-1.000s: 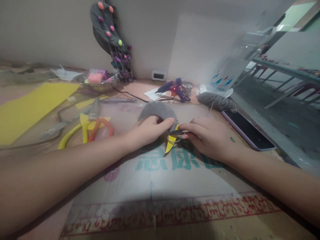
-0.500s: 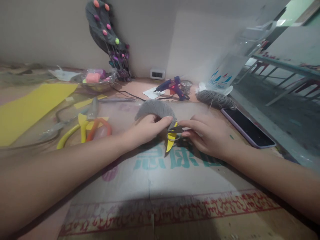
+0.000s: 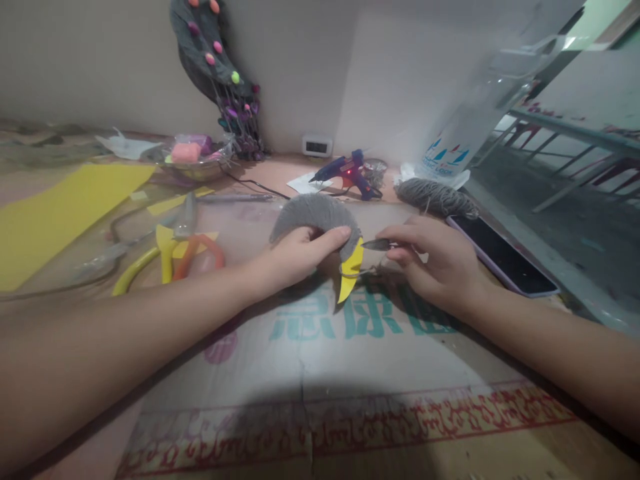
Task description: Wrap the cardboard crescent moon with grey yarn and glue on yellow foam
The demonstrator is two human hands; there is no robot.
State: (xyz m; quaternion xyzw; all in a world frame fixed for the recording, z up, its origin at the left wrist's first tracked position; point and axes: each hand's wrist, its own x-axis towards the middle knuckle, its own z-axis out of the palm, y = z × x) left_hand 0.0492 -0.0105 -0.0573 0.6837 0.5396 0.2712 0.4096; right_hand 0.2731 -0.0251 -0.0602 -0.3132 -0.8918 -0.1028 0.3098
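Observation:
My left hand (image 3: 305, 257) grips a crescent (image 3: 316, 212) wound in grey yarn, with the thumb pressed on top near its right end. Below the thumb, the crescent's pointed yellow tip (image 3: 351, 273) is bare, with a loose loop of grey yarn around it. My right hand (image 3: 437, 257) is closed on a small dark pointed tool (image 3: 376, 245), its tip just right of the yellow part. The tool's exact kind is unclear, as the fingers cover its rear. A strand of yarn seems to run from the loop toward my right hand.
A blue glue gun (image 3: 345, 175) with a red light lies behind, beside a skein of grey yarn (image 3: 435, 197). A phone (image 3: 503, 257) rests at right. Yellow- and orange-handled tools (image 3: 167, 257) and a yellow sheet (image 3: 65, 217) lie left. Printed cardboard (image 3: 240, 393) covers the table.
My right hand and the pointed tool have moved right, off the yellow tip. The crescent has shifted slightly right in my left hand.

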